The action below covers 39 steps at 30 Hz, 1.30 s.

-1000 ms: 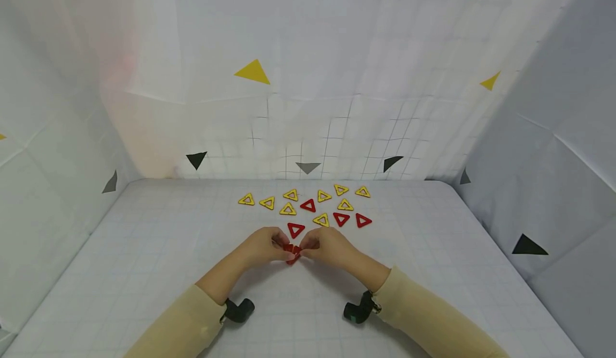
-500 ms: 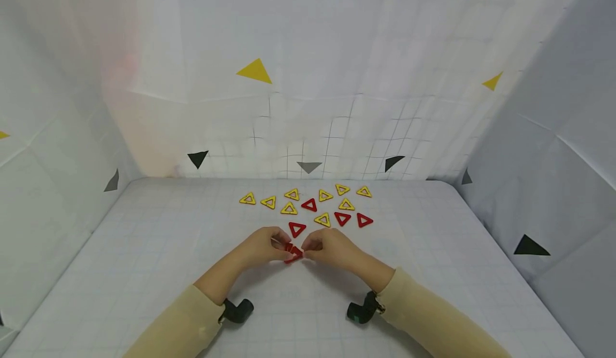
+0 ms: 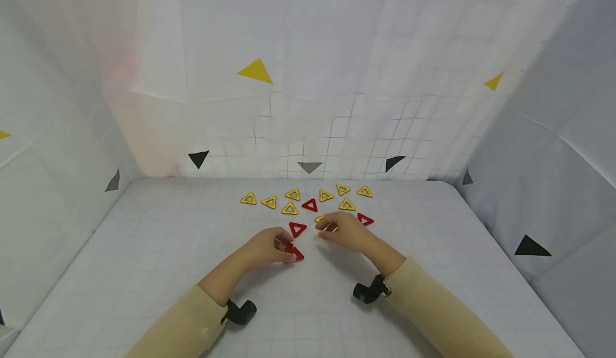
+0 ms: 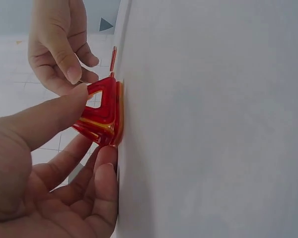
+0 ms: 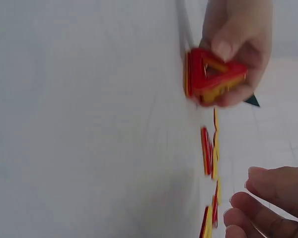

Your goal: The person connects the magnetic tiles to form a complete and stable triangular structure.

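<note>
Several red triangular tiles with yellow along their edges stand together as a small pyramid-like shape [image 3: 298, 253]. My left hand [image 3: 266, 248] pinches it with the thumb on one face and the fingers behind, low at the table. The left wrist view shows a red tile [image 4: 108, 110] tilted up under the thumb, with its hollow middle visible. My right hand [image 3: 346, 232] is apart from the shape, its fingers loosely bent with nothing between them. It hovers over the loose tiles, partly covering a yellow tile [image 3: 320, 218] and hiding a red one. A red tile [image 3: 297, 229] lies just beyond the left fingertips.
Several yellow tiles [image 3: 290, 208] lie flat across the far part of the white table [image 3: 159, 272]. Among them are a red tile [image 3: 310, 205] and, at the right, another red tile [image 3: 365, 219]. White cloth walls [image 3: 308, 123] enclose the table at the back and sides.
My right hand has let go of the red shape and moved right and away, towards the loose tiles. The left hand stays in place, still pinching the shape, whose tiles have shifted in angle.
</note>
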Each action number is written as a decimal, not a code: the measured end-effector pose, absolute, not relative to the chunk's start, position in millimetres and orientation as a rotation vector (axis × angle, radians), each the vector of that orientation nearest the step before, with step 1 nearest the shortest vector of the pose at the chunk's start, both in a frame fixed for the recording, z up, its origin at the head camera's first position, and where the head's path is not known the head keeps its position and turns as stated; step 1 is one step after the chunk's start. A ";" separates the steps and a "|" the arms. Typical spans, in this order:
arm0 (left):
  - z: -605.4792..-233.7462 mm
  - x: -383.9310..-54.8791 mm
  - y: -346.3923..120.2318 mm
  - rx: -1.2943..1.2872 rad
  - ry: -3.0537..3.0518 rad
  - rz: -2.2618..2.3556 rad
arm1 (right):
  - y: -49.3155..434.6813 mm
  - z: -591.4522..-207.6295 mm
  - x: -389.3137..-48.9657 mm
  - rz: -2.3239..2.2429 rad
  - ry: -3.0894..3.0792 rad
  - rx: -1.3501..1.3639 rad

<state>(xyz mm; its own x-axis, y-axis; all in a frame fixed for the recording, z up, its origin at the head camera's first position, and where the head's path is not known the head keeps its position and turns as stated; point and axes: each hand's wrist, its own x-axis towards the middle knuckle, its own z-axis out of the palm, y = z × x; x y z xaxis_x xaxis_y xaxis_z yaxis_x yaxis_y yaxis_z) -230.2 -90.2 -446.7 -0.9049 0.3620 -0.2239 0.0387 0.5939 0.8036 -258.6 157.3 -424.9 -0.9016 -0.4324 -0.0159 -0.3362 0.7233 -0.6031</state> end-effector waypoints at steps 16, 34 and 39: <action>-444.1 -232.9 -95.3 0.383 2.400 1.254 | 176.3 -435.8 -294.4 -0.884 2.838 -0.462; -446.8 -232.6 -95.9 0.408 2.372 1.242 | 175.4 -444.2 -309.1 -0.719 2.820 -0.574; -446.8 -232.5 -95.9 0.404 2.372 1.238 | 174.1 -445.0 -311.3 -0.693 2.808 -0.587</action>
